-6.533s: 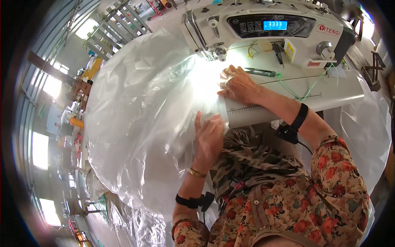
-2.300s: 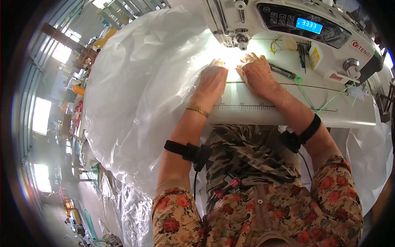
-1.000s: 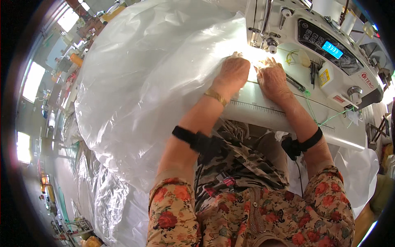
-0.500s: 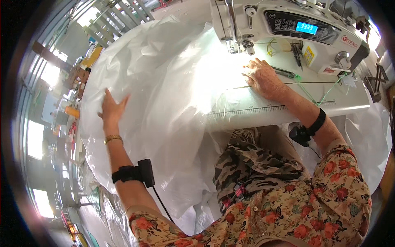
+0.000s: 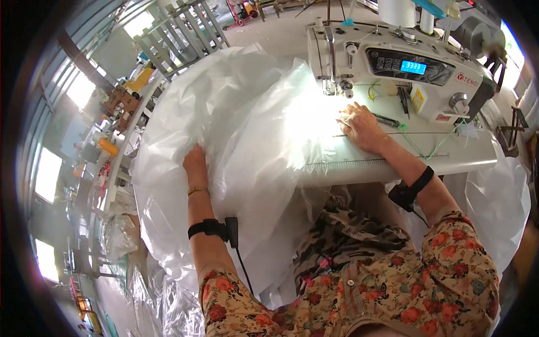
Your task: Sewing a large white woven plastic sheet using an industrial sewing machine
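At nine o'clock in the head view: left hand against the translucent sheeting, which spreads all round it; fingers hidden, grip cannot be told. Right hand, two o'clock: fingers bent low over the bench, sheeting at its nine o'clock; pinch indeterminable through glare. Sewing machine at its twelve; dark slim tool at its three.

Head view, one — left fisheye of head-worn pair; faces down and forward, close over floral shirt at lower edge — sewing machine at upper right.
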The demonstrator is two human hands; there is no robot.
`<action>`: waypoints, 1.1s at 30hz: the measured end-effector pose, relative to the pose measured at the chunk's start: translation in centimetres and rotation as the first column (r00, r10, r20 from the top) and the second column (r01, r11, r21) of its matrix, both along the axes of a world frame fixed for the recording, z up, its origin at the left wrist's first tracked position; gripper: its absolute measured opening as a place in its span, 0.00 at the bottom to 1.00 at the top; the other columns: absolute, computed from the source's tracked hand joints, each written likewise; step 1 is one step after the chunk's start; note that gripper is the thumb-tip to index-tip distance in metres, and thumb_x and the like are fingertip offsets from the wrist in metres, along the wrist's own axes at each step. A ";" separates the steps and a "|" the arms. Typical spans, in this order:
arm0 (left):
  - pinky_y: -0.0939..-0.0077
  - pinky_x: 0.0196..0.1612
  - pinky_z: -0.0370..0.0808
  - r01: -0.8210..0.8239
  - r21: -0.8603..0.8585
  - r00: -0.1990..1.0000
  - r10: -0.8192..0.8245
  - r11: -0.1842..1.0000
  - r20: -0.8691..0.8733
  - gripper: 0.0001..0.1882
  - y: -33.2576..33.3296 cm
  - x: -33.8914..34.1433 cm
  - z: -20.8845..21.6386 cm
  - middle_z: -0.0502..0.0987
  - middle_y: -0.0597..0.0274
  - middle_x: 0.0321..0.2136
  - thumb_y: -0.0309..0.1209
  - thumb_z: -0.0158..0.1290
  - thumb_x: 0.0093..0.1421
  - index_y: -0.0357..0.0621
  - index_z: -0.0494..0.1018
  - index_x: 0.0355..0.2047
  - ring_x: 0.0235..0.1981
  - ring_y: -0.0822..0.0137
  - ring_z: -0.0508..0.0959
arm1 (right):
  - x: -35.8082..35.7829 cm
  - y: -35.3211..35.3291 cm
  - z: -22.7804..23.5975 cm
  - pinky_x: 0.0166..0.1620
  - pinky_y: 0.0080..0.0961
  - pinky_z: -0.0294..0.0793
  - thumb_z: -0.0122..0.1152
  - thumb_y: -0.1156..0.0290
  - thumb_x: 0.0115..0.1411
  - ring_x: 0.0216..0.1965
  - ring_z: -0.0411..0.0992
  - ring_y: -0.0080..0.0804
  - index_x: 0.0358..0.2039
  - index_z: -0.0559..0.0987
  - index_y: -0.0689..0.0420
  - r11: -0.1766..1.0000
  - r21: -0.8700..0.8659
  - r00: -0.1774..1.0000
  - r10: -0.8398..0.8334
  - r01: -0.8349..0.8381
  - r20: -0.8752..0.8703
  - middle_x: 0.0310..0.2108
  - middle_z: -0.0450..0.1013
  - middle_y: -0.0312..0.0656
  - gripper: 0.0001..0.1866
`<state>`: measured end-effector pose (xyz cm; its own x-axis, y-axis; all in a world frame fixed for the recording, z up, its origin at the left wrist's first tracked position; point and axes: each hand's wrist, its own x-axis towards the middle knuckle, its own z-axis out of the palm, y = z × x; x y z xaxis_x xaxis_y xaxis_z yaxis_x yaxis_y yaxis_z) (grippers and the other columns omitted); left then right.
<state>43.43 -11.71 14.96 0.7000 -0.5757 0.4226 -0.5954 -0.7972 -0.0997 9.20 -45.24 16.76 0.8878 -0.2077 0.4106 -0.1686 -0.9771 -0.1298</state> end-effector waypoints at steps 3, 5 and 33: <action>0.59 0.33 0.76 0.009 -0.192 0.975 -0.051 0.981 -0.217 0.06 3.2 -2.5 0.1 0.78 0.47 0.27 0.25 0.47 0.62 0.37 0.73 0.31 0.31 0.49 0.79 | -0.1 0.1 0.1 0.53 0.37 0.65 0.56 0.69 0.57 0.46 0.67 0.44 0.42 0.78 0.58 1.000 0.003 1.000 0.003 -0.003 0.001 0.41 0.71 0.46 0.13; 0.60 0.33 0.76 0.012 -0.020 0.989 -0.015 1.000 -0.144 0.06 6.6 -4.0 -0.9 0.77 0.48 0.26 0.24 0.48 0.61 0.38 0.74 0.30 0.29 0.50 0.78 | -0.1 0.1 0.0 0.54 0.37 0.65 0.56 0.68 0.57 0.47 0.67 0.44 0.41 0.79 0.58 1.000 0.002 1.000 0.015 -0.015 -0.013 0.42 0.71 0.46 0.13; 0.34 0.64 0.43 0.165 -0.195 0.963 -0.201 0.967 -0.182 0.34 0.5 -26.0 -1.0 0.51 0.61 0.68 0.46 0.52 0.61 0.52 0.57 0.65 0.69 0.53 0.49 | -8.8 15.5 -4.8 0.56 0.40 0.64 0.59 0.59 0.59 0.52 0.67 0.46 0.52 0.69 0.59 0.705 0.624 0.936 0.178 -0.337 0.304 0.50 0.68 0.50 0.25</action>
